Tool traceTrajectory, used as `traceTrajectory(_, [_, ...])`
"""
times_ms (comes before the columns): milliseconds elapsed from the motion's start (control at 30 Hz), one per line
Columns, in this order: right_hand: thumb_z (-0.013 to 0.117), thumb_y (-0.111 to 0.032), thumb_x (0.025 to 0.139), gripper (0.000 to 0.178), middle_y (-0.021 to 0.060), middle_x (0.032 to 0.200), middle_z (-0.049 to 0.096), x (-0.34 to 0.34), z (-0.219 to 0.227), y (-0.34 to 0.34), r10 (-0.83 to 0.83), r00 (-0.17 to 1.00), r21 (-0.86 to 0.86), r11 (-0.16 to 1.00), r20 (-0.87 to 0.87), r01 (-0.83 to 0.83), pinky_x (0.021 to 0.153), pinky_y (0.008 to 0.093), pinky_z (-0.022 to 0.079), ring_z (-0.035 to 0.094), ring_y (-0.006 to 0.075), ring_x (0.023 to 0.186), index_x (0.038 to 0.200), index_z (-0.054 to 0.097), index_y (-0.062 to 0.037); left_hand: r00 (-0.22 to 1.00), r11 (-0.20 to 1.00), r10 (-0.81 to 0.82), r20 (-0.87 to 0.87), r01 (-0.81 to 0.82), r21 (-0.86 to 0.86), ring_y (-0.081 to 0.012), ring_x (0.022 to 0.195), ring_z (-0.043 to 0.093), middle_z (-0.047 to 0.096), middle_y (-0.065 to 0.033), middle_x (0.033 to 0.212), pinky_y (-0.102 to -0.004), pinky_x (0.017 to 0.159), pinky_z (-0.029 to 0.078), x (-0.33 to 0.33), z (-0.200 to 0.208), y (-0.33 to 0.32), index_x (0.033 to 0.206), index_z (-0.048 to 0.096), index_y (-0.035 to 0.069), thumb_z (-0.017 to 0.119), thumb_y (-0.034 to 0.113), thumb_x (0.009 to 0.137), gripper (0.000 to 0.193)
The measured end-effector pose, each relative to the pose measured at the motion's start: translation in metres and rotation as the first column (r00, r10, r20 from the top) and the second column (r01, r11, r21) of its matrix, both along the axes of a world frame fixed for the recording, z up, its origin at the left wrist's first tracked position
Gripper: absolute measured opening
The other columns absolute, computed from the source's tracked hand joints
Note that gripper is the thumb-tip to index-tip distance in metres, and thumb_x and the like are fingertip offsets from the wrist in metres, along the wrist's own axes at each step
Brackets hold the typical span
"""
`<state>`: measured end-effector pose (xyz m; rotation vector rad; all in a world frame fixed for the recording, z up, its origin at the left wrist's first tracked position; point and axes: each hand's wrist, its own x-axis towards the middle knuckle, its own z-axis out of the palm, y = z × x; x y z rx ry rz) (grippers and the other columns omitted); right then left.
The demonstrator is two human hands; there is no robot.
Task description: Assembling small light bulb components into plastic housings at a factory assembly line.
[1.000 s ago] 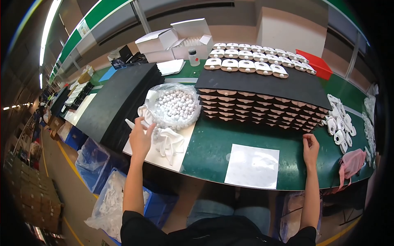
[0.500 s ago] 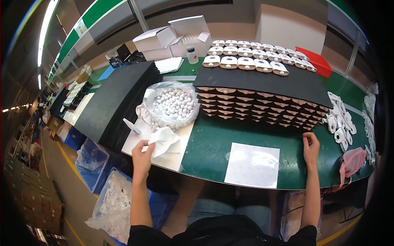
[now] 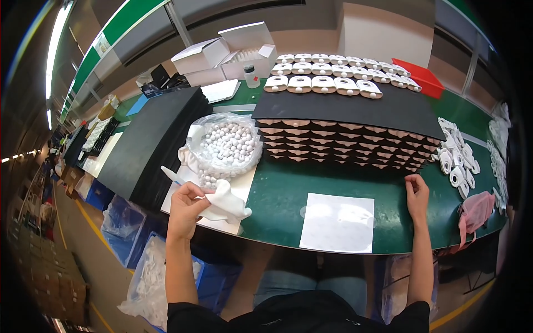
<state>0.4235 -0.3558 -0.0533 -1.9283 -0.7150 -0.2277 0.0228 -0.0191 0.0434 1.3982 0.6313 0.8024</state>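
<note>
My left hand [image 3: 186, 210] pinches a white cloth [image 3: 226, 203] between thumb and fingers, at the near edge of a pale board [image 3: 249, 186]. A small pointed white bottle [image 3: 171, 174] lies partly behind that hand. Beyond the cloth, a clear plastic bag [image 3: 195, 133] is spread open around many small white balls [image 3: 229, 140]. My right hand [image 3: 417, 195] hovers or rests by the right front corner of a stack of black sheets [image 3: 338, 111], its fingers curled in. Whether anything is between those fingers I cannot make out.
Rows of white oval pieces with round holes [image 3: 323, 84] cover the stack's far half; more [image 3: 458, 158] lie loose at right. A glossy white sheet [image 3: 337, 222] lies in front. Around are black boards [image 3: 150, 139], a pink mesh item [image 3: 476, 212], a red tray [image 3: 419, 80] and blue bins [image 3: 123, 222].
My left hand has turned and shifted slightly, still holding the cloth, which has bunched and lifted over the board. My right hand stays by the stack's corner. The view has shifted a little.
</note>
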Motion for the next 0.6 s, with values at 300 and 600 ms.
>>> traceTrajectory(300, [0.052,-0.001,0.082,0.006,0.0005,0.074,0.054,-0.002,0.002,0.004,0.011,1.0,0.02,1.0,-0.022,-0.011,0.058,0.0195,0.039,0.048,0.0066,0.063,0.086,0.056,-0.0008,0.925,0.861,0.273,-0.265,-0.112,0.496,0.0004,0.045,0.031,0.051,-0.0004,0.079,-0.0148,0.042,0.027,0.004,-0.044,-0.005,0.101,0.057,0.002,0.068,-0.001,0.067,0.036])
traceTrajectory(600, [0.051,-0.001,0.084,0.008,-0.0014,0.076,0.053,0.001,0.001,0.001,0.006,0.999,0.035,0.999,-0.033,-0.005,0.06,0.0181,0.038,0.047,0.005,0.066,0.091,0.054,0.0,0.864,0.636,0.292,-0.41,0.145,0.758,-0.0088,0.051,0.04,0.047,-0.0032,0.073,-0.0232,0.046,0.031,0.011,-0.044,-0.049,0.098,0.061,0.003,0.074,0.011,0.066,0.035])
